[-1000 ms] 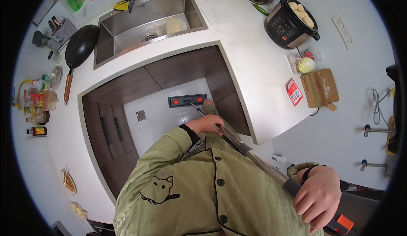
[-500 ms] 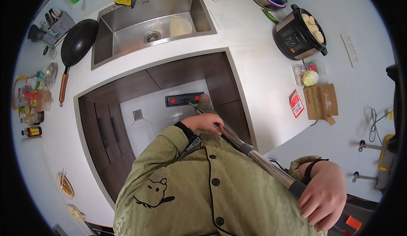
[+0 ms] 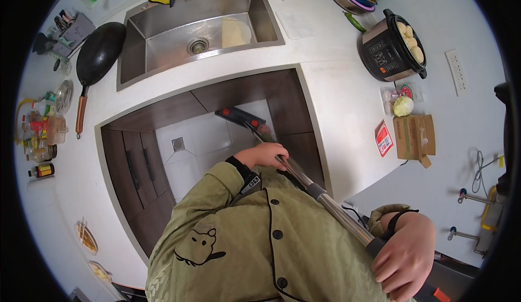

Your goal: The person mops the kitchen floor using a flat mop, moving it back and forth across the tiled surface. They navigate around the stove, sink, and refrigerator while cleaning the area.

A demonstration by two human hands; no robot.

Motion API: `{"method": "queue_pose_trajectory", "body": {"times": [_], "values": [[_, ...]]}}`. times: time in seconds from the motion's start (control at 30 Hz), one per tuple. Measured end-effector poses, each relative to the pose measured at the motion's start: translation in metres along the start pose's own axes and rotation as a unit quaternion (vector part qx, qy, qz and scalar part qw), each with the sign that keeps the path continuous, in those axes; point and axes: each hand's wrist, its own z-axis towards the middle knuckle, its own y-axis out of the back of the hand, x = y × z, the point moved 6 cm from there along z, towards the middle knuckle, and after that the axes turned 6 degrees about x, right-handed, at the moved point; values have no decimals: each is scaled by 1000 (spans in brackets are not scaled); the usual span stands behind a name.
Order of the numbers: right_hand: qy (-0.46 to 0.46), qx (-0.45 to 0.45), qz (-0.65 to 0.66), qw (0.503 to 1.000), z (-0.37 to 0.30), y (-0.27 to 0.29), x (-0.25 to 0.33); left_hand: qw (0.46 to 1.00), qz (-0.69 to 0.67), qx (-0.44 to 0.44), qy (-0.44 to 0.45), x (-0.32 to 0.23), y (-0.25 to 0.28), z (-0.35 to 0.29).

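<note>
A flat mop with a metal pole [image 3: 342, 213] runs slantwise across my front. My left hand [image 3: 262, 156] is closed round the lower part of the pole, at waist height. Farther up, by the dark grip at the pole's top end, my right hand [image 3: 404, 258] wraps over it. Down on the white tiled floor [image 3: 209, 139] lies the black mop head [image 3: 240, 118] with red pieces, tilted, its left end close to the dark cabinet front. A foot shows partly beside its right end.
White counter [image 3: 336, 101] surrounds me on three sides, above brown cabinets [image 3: 163, 109]. It bears a steel sink [image 3: 163, 66], a black wok [image 3: 101, 52], an electric cooker [image 3: 382, 49] filled with pale round pieces, a cardboard box [image 3: 412, 139] and bottles [image 3: 40, 144]. A drain [image 3: 178, 144] is in the floor.
The mop head has turned, its left end moving away from me toward the cabinet. My right hand has shifted slightly left and down with the pole. Both hands keep their hold.
</note>
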Motion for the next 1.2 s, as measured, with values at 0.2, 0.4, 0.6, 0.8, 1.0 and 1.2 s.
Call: {"method": "queue_pose_trajectory", "body": {"times": [0.2, 0.4, 0.6, 0.8, 1.0, 1.2], "values": [[9, -25, 12, 1000, -4, 14, 8, 999, 23, 27, 3, -10, -11, 6], [22, -2, 62, 998, -18, 13, 4, 999, 33, 4, 27, -11, -7, 5], [24, -19, 58, 998, -22, 6, 2, 999, 30, 13, 38, -13, -6, 4], [18, -60, 62, 996, -28, 1, 12, 999, 8, 32, 36, -26, -28, 7], [37, -87, 72, 993, -33, -5, 27, 996, -16, 74, 41, -40, -62, 5], [66, -57, 111, 990, -33, -5, 36, 989, -116, 92, -10, -45, -96, 3]]}}
